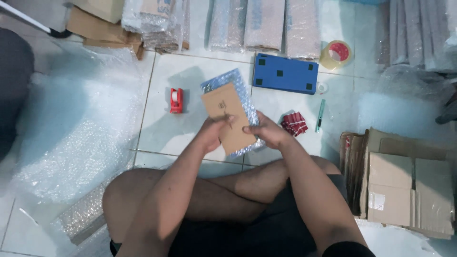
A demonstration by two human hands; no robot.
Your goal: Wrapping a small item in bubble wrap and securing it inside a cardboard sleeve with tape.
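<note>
I sit cross-legged on a white tiled floor. Both hands hold a flat brown cardboard packet (pixel 227 114) that lies against a sheet of bubble wrap (pixel 234 78) showing blue behind it. My left hand (pixel 212 133) grips the packet's lower left edge. My right hand (pixel 266 132) grips its lower right edge together with the wrap. The packet tilts, its top pointing away and to the left.
A red tape dispenser (pixel 176 100) lies left of the packet. A blue board (pixel 284 74), a tape roll (pixel 336 54), a green pen (pixel 320 115) and a small red checked item (pixel 294 123) lie beyond. Flattened cartons (pixel 404 183) are stacked on the right, loose bubble wrap (pixel 71 133) on the left.
</note>
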